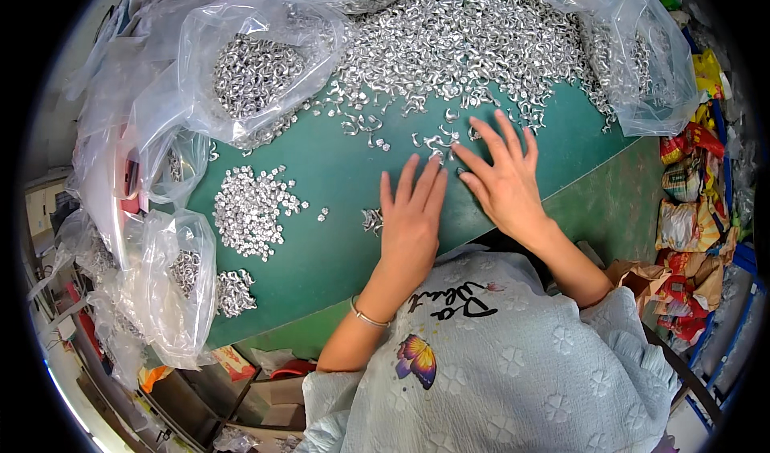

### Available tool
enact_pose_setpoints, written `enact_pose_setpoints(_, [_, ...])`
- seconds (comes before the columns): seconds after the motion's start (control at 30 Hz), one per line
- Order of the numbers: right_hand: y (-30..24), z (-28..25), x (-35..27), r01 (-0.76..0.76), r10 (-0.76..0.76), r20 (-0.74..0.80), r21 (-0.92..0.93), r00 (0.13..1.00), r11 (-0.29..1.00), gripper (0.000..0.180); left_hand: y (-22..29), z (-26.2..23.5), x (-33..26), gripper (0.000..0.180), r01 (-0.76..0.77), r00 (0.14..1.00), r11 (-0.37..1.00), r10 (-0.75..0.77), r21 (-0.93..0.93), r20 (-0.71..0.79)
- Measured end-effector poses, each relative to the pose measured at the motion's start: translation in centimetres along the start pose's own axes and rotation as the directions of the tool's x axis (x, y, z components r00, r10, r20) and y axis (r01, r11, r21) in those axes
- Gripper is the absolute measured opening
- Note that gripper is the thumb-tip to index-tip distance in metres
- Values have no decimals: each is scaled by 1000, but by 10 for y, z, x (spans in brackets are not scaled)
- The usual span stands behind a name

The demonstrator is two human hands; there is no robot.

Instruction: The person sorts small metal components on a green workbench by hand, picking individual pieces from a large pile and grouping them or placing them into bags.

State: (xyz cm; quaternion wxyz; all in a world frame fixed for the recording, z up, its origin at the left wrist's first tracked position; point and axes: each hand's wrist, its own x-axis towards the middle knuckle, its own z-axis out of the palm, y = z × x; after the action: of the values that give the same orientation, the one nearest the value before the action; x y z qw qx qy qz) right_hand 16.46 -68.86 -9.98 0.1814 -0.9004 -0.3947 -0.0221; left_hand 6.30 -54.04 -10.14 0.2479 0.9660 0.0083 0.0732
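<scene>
My left hand point(411, 220) lies low over the green tabletop point(337, 236), its fingers stretched out and holding nothing I can see. Beside it, my right hand point(509, 182) is open too, fingers spread wide toward the far side. Just past both sets of fingertips are a few loose curved silver metal pieces point(434, 142); the fingertips are close to them, but I cannot tell which ones they touch. A small cluster of curved pieces point(372, 221) sits against the left edge of my left hand, partly hidden by it.
A large heap of curved silver pieces point(473, 36) covers the far side. Small flower-shaped silver pieces point(250, 211) form a pile at left, near another small heap point(236, 293). Clear plastic bags point(192, 76) of pieces line the left; another bag point(662, 100) stands far right.
</scene>
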Motion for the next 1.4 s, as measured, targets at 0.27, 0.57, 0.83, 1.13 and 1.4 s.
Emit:
enact_pose_setpoints(0.27, [3,1,-2,42,-36,-45,123,998,991,34,-7,-2,-1,42,87,995,994,-84,66,-45])
enact_pose_setpoints(0.57, [6,7,11,58,-37,-139,149,990,987,30,-10,-6,-1,34,214,967,974,-201,73,-156])
enact_pose_setpoints(0.83, [-15,26,32,195,-176,-124,163,977,967,21,-10,-8,-8,33,260,952,964,-246,60,-182])
enact_pose_setpoints(1.13, [-13,27,28,149,-104,-174,272,979,951,21,-13,3,7,34,229,949,973,-219,19,-227])
enact_pose_setpoints(1.4, [-13,30,41,211,-182,-169,174,969,962,14,-19,9,9,21,222,939,974,-224,-39,-259])
